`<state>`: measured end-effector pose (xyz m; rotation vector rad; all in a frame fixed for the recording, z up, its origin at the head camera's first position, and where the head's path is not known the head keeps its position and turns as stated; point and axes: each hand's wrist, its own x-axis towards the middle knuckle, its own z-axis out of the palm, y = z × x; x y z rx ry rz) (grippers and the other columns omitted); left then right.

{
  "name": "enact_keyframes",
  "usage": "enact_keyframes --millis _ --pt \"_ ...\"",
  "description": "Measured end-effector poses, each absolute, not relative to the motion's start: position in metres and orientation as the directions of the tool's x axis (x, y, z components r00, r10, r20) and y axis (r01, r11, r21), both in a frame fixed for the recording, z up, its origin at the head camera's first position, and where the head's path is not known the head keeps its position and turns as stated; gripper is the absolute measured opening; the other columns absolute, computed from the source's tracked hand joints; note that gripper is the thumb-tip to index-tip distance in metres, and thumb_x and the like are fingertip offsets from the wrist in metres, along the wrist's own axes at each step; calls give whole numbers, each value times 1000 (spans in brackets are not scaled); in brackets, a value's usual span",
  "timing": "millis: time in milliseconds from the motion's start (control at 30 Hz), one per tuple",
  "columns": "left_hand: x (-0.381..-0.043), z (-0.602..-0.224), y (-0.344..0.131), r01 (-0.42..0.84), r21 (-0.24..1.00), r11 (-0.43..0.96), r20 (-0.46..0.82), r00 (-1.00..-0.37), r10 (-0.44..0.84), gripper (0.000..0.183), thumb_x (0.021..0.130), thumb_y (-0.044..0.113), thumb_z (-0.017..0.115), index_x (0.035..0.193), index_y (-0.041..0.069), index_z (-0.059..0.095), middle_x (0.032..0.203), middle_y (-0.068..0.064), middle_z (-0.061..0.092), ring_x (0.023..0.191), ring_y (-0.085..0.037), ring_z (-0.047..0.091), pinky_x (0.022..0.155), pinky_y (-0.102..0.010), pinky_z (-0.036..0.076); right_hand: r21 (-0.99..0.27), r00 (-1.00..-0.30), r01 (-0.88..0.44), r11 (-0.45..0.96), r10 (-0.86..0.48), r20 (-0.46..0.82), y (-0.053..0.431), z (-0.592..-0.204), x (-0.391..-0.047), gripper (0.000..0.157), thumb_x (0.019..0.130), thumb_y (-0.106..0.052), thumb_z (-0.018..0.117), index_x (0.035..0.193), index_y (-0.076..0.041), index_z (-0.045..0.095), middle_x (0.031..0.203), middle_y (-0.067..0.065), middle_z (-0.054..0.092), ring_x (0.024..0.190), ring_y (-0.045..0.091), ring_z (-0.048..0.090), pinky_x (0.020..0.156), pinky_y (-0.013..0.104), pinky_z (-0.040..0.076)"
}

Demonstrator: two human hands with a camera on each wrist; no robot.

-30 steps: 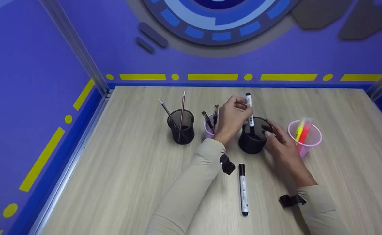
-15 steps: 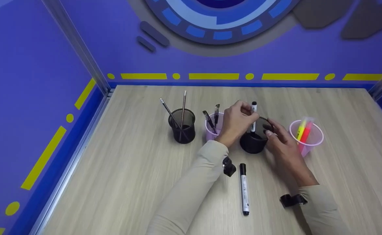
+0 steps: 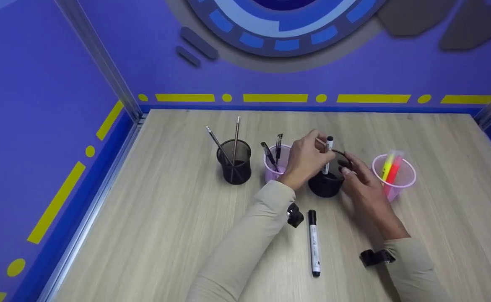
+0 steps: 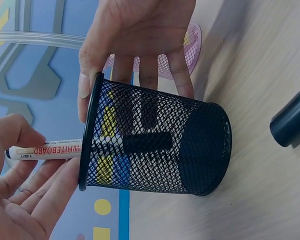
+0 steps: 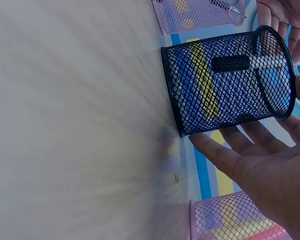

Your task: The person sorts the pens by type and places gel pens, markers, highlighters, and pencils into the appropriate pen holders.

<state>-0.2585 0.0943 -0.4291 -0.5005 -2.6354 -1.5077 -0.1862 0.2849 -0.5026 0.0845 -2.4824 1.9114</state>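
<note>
My left hand [image 3: 306, 161] pinches a white whiteboard marker [image 4: 60, 149] between thumb and fingers, its black-capped end pointing down inside a black mesh pen cup [image 3: 325, 186]. Through the mesh in the left wrist view, the cap shows partway down, above the cup's base. My right hand [image 3: 367, 188] grips the same cup from the right, thumb at the rim and fingers around the far side. A second whiteboard marker [image 3: 314, 245] lies on the table in front of the cup, black cap pointing away from me.
Left of the hands stand a black mesh cup [image 3: 235, 174] with two pencils and a pink mesh cup [image 3: 270, 174] with black pens, partly behind my left hand. At right, another pink cup [image 3: 404, 184] holds yellow and pink highlighters. Blue panels [image 3: 270, 84] border the table.
The left hand has moved slightly right and down, lowering the marker deeper into the black cup. My right hand keeps its grip on the cup.
</note>
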Motion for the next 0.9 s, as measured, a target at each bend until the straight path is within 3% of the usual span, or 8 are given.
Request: enact_keyframes --millis 167,367,667,900 --pt "-256 -427 94 321 811 489 218 -942 257 17 87 18 83 100 13 73 84 9 73 78 -2 63 71 -17 46 -971 -999 -35 236 -43 25 285 -502 -185 61 112 -40 53 169 -29 32 173 8 29 157 33 29 117 36 41" --pt "-254 -427 92 337 808 483 228 -935 271 13 89 16 81 99 10 75 86 6 73 79 -4 62 73 -16 47 -995 -999 -20 93 -43 16 282 -503 -185 61 112 -34 56 168 -24 34 172 13 28 155 36 31 111 42 44" --pt "-254 -428 92 336 800 497 215 -934 286 20 89 16 82 106 9 75 94 2 79 83 -2 68 76 -16 49 -993 -999 -37 112 -37 33 282 -503 -185 59 113 -32 54 168 -23 35 171 13 30 155 36 31 108 36 48" --pt "-253 -427 93 328 786 525 197 -937 290 17 89 20 83 103 12 76 91 6 78 82 -2 66 74 -16 48 -987 -999 -37 154 -36 31 284 -504 -185 60 113 -37 54 168 -27 34 171 13 30 154 36 33 105 24 49"
